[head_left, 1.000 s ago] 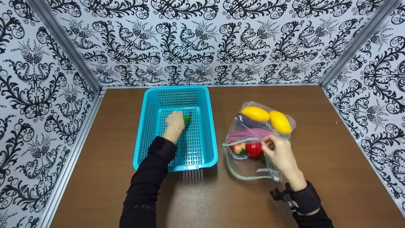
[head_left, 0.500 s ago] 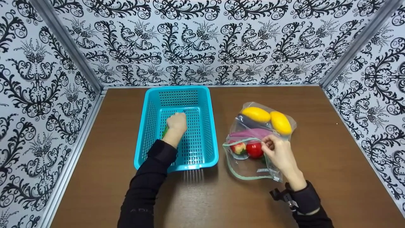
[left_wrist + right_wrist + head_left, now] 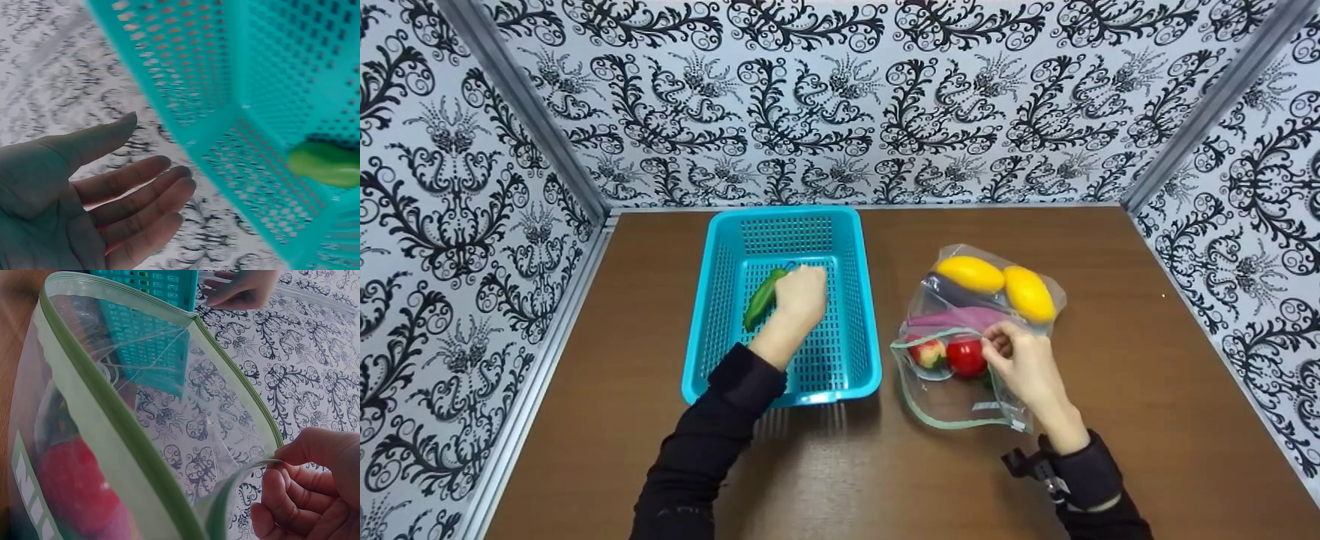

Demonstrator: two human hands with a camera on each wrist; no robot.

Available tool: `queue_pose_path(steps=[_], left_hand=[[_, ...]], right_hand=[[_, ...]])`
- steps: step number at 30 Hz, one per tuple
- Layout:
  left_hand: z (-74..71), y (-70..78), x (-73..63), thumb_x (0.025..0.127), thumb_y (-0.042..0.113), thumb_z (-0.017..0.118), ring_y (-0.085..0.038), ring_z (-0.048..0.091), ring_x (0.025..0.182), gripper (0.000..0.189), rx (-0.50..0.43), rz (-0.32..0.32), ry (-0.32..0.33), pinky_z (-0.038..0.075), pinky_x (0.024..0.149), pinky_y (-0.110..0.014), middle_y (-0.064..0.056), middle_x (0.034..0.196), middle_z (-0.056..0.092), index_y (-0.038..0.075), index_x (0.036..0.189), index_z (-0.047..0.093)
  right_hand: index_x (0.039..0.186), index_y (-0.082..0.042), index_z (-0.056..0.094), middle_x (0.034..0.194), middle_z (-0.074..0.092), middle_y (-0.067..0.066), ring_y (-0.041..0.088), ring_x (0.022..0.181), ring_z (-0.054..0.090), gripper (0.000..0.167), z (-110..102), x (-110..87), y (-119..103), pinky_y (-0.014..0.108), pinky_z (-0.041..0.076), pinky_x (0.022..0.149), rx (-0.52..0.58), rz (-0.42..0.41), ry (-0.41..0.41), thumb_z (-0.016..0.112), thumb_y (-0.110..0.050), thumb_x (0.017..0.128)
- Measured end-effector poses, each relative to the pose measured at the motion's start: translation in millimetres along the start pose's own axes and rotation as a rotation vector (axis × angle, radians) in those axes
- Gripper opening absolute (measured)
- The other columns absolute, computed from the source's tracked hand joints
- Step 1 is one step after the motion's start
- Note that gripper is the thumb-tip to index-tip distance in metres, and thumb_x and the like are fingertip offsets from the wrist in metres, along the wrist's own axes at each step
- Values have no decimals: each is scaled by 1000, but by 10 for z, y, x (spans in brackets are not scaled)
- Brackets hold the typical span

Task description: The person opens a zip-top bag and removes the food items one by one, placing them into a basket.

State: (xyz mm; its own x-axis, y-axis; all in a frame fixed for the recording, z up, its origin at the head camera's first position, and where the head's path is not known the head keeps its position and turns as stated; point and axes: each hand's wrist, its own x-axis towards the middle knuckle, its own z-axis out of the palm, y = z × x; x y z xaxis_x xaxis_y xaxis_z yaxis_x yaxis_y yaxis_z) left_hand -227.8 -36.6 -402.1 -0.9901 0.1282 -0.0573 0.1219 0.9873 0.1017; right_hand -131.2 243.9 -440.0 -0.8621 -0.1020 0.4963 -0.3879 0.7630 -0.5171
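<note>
My left hand (image 3: pixel 801 294) hovers over the turquoise plastic basket (image 3: pixel 819 397); the left wrist view shows its fingers loosely extended with nothing in them. A long green vegetable (image 3: pixel 763 302), like a cucumber, lies slanted in the basket just left of that hand. My right hand (image 3: pixel 1024 367) pinches the green-edged mouth of a clear zip bag (image 3: pixel 941 401) between thumb and index finger. In the right wrist view the bag's mouth gapes wide. Inside the bag are a tomato-like red piece (image 3: pixel 966 355), a red-and-yellow fruit (image 3: pixel 928 352), a purple piece (image 3: pixel 960 318) and two yellow mango-like fruits (image 3: pixel 1030 294).
The basket stands left of the bag on a brown wooden table (image 3: pixel 840 472). Patterned panels (image 3: pixel 840 105) with grey metal frame bars (image 3: pixel 1200 112) enclose the table at the back and sides.
My left hand let go of the green vegetable, which now lies in the basket's left part, and shifted up and right from it. My right hand keeps its pinch on the bag.
</note>
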Motion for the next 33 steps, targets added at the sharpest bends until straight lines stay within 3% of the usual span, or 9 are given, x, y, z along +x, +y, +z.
queue_pose_path(steps=[12, 17, 23, 29, 33], left_hand=[[-213, 414, -471, 81, 23, 63, -22, 60, 63, 18, -54, 192, 260, 48, 49, -33, -7, 71, 62, 6, 75, 64], [-206, 576, -663, 77, 26, 66, -19, 59, 61, 20, -35, 296, 397, 48, 47, -30, -4, 69, 59, 7, 73, 62], [-132, 726, -805, 74, 21, 67, -15, 56, 57, 15, -5, 395, 558, 45, 45, -26, -1, 66, 57, 9, 69, 59], [23, 874, -895, 75, 21, 66, -13, 55, 57, 14, -20, 474, 624, 45, 46, -23, 0, 65, 57, 10, 70, 60], [139, 978, -960, 78, 31, 66, -12, 57, 60, 21, -24, 529, 599, 46, 50, -21, 1, 67, 57, 11, 74, 61]], right_hand=[[73, -2, 60, 60, 54, -1, 7, 50, 48, 6, -2, -4, -7, 22, 43, 47, -2, -23, 13, 63, 4, 72], [73, -1, 60, 60, 54, 0, 8, 51, 49, 6, -6, -3, -14, 22, 43, 48, -3, -19, 17, 63, 4, 72], [73, -2, 60, 61, 55, 0, 9, 51, 49, 7, -10, -4, -10, 22, 43, 48, -1, -11, 18, 64, 4, 72], [73, -1, 61, 61, 55, 1, 9, 51, 50, 7, -7, -1, -4, 22, 44, 48, 0, -23, 27, 65, 4, 71], [73, -1, 61, 61, 55, 1, 9, 51, 50, 7, -9, 2, -9, 22, 44, 48, -5, -25, 27, 65, 4, 72]])
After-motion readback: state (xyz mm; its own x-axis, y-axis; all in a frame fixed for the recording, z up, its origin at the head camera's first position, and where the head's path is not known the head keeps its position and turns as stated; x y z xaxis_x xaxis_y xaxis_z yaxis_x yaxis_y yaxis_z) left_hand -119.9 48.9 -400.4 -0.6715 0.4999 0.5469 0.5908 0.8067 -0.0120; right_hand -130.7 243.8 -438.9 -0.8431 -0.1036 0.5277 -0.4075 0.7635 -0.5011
